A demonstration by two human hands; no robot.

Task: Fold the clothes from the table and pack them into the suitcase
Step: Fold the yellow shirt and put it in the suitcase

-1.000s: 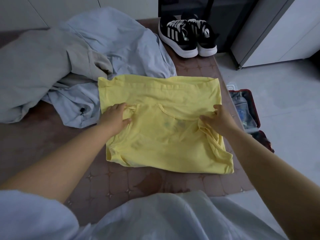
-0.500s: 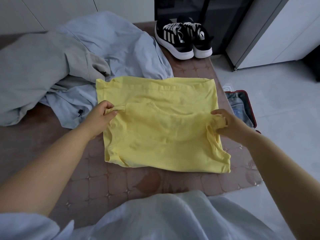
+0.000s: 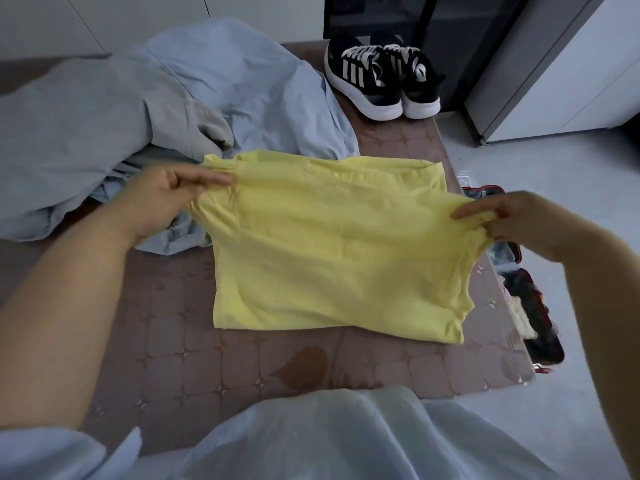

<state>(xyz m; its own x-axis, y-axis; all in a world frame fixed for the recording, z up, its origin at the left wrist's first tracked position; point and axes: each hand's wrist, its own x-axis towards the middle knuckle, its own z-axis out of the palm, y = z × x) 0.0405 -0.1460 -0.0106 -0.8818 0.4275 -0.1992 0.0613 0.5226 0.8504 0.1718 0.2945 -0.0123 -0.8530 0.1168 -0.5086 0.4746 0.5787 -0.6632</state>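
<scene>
The yellow shirt (image 3: 332, 244) is being pinched at both sides by the left hand (image 3: 162, 199) and right hand (image 3: 502, 216), lower part lying on the table (image 3: 173, 323) (suitcase (image 3: 533, 306) beside); tension is best being kept even.

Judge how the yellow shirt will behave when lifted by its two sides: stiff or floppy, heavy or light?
Probably floppy: the yellow shirt bunches and wrinkles where the left hand and right hand pinch it, and its near part drapes onto the table. Likely light: fingertip pinches alone raise it.
</scene>
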